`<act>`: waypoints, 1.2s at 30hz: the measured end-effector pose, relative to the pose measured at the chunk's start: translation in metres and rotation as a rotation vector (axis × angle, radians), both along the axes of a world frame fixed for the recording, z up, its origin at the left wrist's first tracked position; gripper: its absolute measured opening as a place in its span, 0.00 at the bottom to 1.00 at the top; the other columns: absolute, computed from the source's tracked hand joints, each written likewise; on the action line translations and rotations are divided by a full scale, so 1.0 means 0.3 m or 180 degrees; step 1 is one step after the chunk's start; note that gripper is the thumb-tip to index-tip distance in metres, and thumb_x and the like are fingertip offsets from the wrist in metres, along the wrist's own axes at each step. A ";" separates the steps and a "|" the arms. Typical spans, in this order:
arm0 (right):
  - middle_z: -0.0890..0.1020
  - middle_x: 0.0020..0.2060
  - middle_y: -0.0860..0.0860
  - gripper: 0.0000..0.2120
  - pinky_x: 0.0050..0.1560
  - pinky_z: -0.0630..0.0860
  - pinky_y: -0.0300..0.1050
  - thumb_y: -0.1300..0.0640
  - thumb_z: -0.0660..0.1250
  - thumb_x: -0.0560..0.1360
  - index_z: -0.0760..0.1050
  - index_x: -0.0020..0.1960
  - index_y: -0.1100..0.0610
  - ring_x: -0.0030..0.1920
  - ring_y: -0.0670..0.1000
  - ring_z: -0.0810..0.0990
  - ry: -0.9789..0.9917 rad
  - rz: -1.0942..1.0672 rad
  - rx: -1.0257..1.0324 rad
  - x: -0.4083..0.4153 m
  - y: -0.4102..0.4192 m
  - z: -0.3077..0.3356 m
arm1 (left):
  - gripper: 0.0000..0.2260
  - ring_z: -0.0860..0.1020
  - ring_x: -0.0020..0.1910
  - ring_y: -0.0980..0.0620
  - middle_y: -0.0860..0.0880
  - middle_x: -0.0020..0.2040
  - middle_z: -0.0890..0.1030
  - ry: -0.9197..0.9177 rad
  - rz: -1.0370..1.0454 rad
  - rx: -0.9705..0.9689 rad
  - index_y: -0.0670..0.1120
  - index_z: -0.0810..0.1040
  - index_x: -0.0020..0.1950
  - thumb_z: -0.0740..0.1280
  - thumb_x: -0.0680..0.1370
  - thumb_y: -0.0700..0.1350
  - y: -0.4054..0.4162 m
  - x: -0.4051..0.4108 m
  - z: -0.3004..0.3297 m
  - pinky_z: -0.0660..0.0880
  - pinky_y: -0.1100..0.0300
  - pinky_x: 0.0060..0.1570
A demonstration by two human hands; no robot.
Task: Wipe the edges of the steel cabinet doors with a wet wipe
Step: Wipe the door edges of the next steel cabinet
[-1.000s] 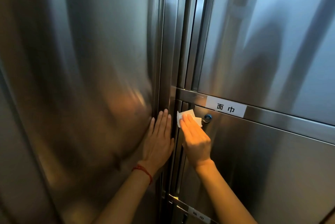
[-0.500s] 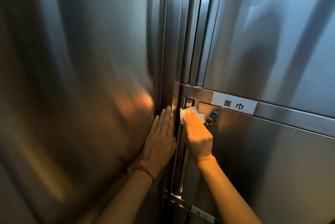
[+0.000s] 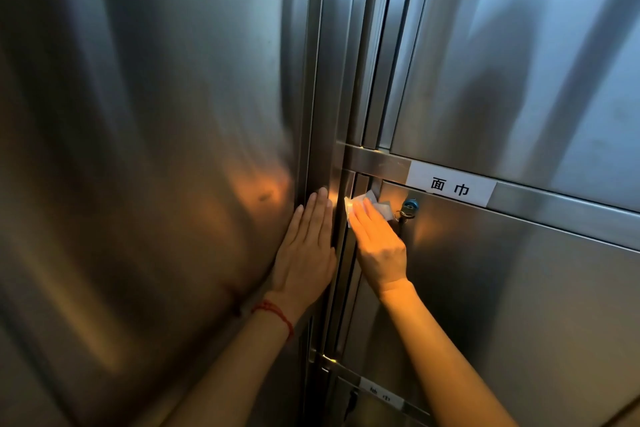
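Wet wipe (image 3: 375, 207) — a small white folded sheet — sits under my right hand (image 3: 379, 243), pressed against the upper left corner of the brushed steel cabinet door (image 3: 502, 305). Fingers there lie straight and close together, flat on the wipe; corners of it poke out above and to the right of the fingertips. The wipe straddles the door's left edge and the vertical steel frame strip (image 3: 341, 108) beside it.

My left hand (image 3: 304, 253) rests flat on the frame strip just left of the gap, fingers straight and together, holding nothing. A thin red string bracelet (image 3: 277, 314) circles that wrist.

Just right of the wipe I see a blue-capped key lock (image 3: 408, 208) set in the door — near the wipe, not touching it as far as I can tell. Above, a white rectangular label with black characters (image 3: 450, 186) is stuck on the horizontal rail. A second, smaller white label (image 3: 381, 395) shows on the rail below; its print is too blurred to read. A wide steel panel (image 3: 138, 149) fills the left side.
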State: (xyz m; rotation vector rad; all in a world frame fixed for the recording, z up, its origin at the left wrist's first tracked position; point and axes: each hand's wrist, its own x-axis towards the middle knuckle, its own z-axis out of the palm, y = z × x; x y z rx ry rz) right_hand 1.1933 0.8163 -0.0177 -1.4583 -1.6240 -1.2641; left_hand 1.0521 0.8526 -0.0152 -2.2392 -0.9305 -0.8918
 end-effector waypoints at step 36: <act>0.80 0.54 0.64 0.22 0.51 0.79 0.53 0.69 0.77 0.63 0.78 0.55 0.68 0.55 0.60 0.79 0.0698 -0.0159 0.0016 -0.043 0.058 -0.093 | 0.32 0.58 0.73 0.44 0.39 0.73 0.54 0.0022 0.0081 0.0006 0.40 0.56 0.73 0.64 0.74 0.51 -0.001 -0.002 -0.015 0.56 0.51 0.70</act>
